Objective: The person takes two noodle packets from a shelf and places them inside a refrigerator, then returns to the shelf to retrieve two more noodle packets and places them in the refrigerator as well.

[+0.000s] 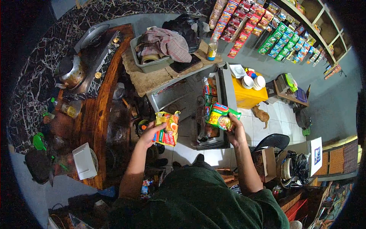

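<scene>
My left hand (pixel 149 135) is closed on a yellow and red noodle packet (pixel 167 129), its label facing up. A green and yellow noodle packet (pixel 222 116) is in my right hand (pixel 237 131), with the thumb over its right edge. That packet is above an open drawer (pixel 225 91), which holds more packets and dark items. The two held packets are apart from each other, with floor and the drawer's left side showing between them.
A wooden counter (pixel 100 133) with a kettle (pixel 72 72) and a white tray (pixel 84 161) is at left. A grey basin (pixel 152 65) with cloth and a bottle (pixel 212 49) stand on the cabinet. A yellow box (pixel 244 95) and a cat (pixel 260 115) are at right.
</scene>
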A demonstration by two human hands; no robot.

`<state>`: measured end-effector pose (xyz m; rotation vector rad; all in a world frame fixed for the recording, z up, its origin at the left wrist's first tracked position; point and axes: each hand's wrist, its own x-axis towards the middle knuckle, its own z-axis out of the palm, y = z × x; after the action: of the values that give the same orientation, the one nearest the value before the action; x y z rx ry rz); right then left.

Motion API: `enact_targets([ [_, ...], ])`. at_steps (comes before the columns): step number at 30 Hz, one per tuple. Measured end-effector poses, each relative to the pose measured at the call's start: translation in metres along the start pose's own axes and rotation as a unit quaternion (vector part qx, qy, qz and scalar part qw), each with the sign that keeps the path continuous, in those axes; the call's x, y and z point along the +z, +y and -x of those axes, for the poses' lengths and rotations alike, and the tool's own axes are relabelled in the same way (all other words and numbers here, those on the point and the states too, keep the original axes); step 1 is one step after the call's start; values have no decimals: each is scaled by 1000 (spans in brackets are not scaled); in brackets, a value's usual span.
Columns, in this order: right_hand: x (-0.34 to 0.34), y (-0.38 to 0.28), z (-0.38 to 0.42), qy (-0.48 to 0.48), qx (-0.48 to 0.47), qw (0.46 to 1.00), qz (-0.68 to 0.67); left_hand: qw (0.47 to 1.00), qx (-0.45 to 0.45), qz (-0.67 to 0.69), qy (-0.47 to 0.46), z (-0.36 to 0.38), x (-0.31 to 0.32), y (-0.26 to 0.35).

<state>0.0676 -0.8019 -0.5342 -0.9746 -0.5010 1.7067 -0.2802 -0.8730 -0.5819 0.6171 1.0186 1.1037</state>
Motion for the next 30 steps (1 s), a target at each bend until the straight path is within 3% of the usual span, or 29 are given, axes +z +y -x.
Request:
enact_targets([
  [4,-16,-12,0,32,-13,997,65,1000,-4,1,-15,-4,11,-1],
  [10,-54,-23,-15,15,3,1000,-10,1000,-6,8,10,-18,42,-4],
  [13,-73,-30,-19,55,29,998,3,1000,-9,6,-4,-30,65,-10],
  [17,-99,-42,-26,34,10,999,-19,1000,-13,6,-14,-47,96,-19],
  [30,-124,-86,-41,-13,85,995,48,999,-14,27,9,-67,162,-33],
])
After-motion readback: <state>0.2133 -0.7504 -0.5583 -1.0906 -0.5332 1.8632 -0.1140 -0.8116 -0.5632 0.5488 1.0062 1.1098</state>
